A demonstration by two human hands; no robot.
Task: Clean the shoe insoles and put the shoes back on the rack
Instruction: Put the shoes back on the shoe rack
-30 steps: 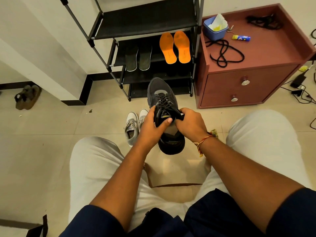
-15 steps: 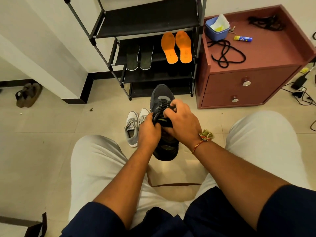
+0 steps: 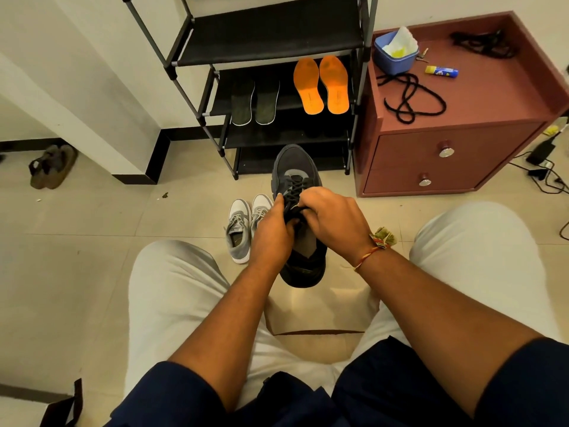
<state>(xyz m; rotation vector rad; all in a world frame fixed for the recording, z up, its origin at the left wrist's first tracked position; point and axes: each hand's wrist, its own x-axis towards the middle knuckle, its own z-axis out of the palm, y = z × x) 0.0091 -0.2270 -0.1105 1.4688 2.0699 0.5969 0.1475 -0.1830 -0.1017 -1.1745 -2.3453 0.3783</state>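
Top rack shelf point(image 3: 271, 35) bare; insoles point(image 3: 320, 86) crowd middle shelf.

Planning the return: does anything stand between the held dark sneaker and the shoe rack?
Nothing visible does. The dark grey sneaker points at the shoe rack; the pale grey sneakers stand left of that path.

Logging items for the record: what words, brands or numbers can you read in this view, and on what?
Nothing here is legible.
On the orange insoles on the shoe rack: faint small print, too small to read.
On the yellow and blue tube on the cabinet: label print, blurred, unreadable.
On the dark grey shoe: no readable brand mark shows.
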